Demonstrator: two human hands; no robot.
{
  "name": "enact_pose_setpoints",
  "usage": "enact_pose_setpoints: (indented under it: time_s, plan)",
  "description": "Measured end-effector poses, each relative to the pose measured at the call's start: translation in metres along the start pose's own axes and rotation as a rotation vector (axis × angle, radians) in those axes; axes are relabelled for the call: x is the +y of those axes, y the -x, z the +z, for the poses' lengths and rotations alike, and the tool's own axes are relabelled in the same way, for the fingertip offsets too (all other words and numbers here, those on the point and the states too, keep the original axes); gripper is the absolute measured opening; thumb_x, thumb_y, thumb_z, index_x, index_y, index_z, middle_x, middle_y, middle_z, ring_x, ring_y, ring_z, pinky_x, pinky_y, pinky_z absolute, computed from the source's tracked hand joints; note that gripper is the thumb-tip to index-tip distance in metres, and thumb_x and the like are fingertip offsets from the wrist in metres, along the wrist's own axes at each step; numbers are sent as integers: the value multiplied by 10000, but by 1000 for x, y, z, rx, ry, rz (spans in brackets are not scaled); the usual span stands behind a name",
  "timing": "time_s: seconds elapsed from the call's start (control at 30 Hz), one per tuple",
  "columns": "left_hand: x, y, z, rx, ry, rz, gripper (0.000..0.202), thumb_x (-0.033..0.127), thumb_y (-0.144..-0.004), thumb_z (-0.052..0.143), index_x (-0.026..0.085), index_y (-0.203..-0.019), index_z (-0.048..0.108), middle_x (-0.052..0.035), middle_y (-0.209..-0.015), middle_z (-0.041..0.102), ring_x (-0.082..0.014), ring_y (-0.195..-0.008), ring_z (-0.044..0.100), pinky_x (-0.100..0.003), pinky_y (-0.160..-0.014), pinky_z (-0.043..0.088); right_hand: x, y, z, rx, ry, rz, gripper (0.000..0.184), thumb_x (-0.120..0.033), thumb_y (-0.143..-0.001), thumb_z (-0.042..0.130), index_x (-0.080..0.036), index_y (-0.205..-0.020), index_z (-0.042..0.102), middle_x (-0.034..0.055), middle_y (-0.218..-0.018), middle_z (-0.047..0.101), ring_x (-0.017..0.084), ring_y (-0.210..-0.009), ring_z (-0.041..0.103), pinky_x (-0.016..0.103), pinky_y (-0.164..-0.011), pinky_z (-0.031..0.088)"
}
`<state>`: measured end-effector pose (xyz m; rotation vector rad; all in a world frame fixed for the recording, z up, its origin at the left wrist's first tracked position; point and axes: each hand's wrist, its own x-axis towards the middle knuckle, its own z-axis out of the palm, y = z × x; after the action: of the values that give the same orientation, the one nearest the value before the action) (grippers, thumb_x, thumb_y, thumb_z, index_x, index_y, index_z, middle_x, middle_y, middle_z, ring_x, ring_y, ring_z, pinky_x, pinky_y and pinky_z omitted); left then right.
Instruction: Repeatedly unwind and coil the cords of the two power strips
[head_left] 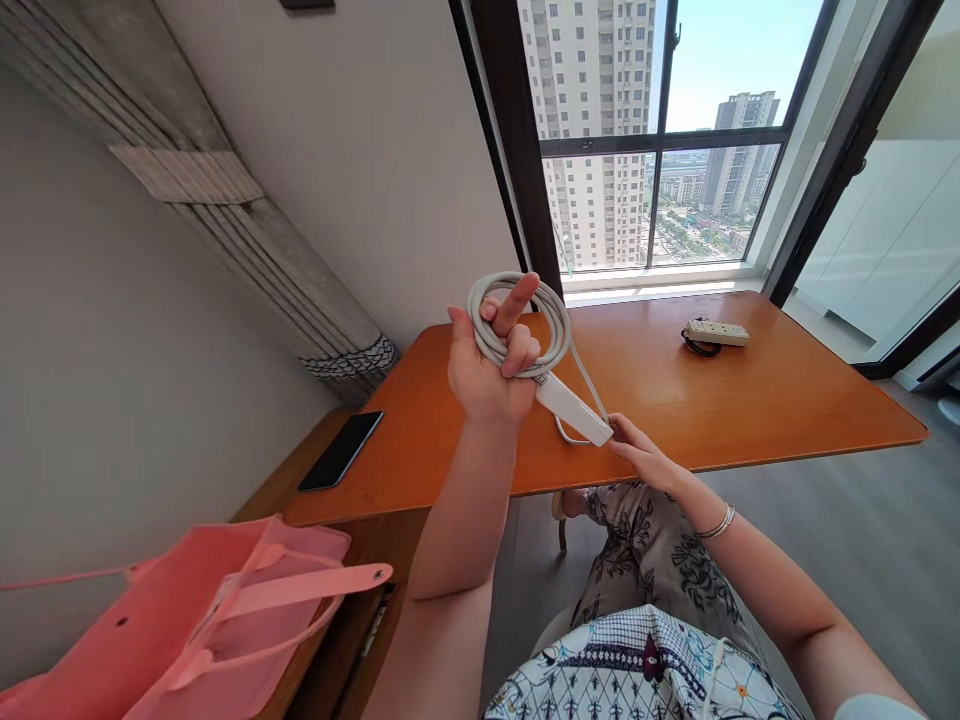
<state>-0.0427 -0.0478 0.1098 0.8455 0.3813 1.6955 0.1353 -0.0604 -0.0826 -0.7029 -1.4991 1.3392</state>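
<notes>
Raised over the table, my left hand (491, 370) has its fingers through and around a coil of light grey cable (559, 318), with one finger sticking up through the loops. A white power strip (576, 408) hangs slanting down from the coil, its narrow side facing me. Lower right, my right hand (643, 458) is at the strip's far end, where a loose length of the cable comes down to its fingertips. The fingertips are bent in and partly hidden by the strip's end. A small loop of cable shows behind the strip.
The orange-brown wooden table (787, 400) carries another power strip (716, 331) with a black cord, and a dark tablet (341, 450) at its left. A pink bag (225, 610) stands lower left. A window (660, 140) and a tied curtain (247, 230) lie beyond.
</notes>
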Motion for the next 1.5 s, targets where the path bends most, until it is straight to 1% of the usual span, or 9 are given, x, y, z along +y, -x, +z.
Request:
enact_pose_setpoints:
  time_s: [0.17,0.3,0.4,0.5,0.7,0.97,1.17,1.33,1.5]
  plan:
    - [2,-6,-5,-13,-54,54,513,615,-1002,296,232,-788,561,-33,-954,782,-63,-332,230,-258,-336,248,8,1,14,1,54,-53,236,-357,-867,650,-211,-1036,575,23,-1020,682,162,-1036,615,350,-1004,451]
    - [4,-14,-16,-11,-86,175,532,653,-979,329,229,-714,513,-4,-906,782,-60,-333,227,-260,-350,239,6,0,9,372,219,-191,233,-371,-944,545,-224,-1124,531,-48,-742,582,134,-698,593,299,-743,522]
    - [2,-21,-24,-28,-88,238,536,655,-974,351,223,-689,490,7,-872,779,-51,-334,247,-264,-376,250,-9,2,-2,519,463,-345,274,-336,-954,527,-227,-1202,571,-7,-787,607,147,-670,565,290,-664,500]
    - [-4,-23,-26,-4,-86,287,508,625,-982,380,221,-694,486,6,-847,776,-52,-344,273,-269,-396,252,-31,6,-9,385,705,-480,287,-270,-962,495,-228,-1211,632,43,-847,645,153,-669,566,289,-633,486]
    - [-26,-13,-18,70,-133,395,428,459,-1038,364,207,-703,450,-24,-875,777,-51,-365,303,-254,-403,223,-73,16,3,54,980,-713,367,-230,-959,482,-240,-1298,622,10,-748,612,119,-581,528,240,-525,420]
    - [-48,7,-13,11,-147,-20,331,472,-984,492,218,-771,503,-31,-781,758,-61,-363,367,-218,-380,267,-137,11,25,-139,1176,-919,323,-219,-997,439,-260,-1191,694,17,-750,643,112,-602,553,244,-508,400]
    - [-47,24,-14,-254,-278,-324,355,488,-923,595,190,-736,542,17,-477,580,-91,-353,447,-203,-379,288,-175,-17,5,58,1095,-862,283,-318,-1003,478,-315,-1139,726,31,-918,690,151,-774,623,295,-685,524]
    - [-46,33,-16,-469,-268,-457,471,601,-911,547,170,-720,541,-22,-479,598,-77,-316,377,-199,-374,252,-179,-36,-11,216,969,-776,238,-387,-964,569,-281,-1068,755,42,-991,652,160,-801,603,319,-699,504]
    - [-46,34,-18,-552,-202,-506,500,624,-927,499,172,-716,523,70,-365,372,-66,-318,272,-189,-396,260,-164,-39,-17,198,940,-655,287,-395,-993,515,-235,-1100,728,52,-955,672,174,-845,594,344,-793,478]
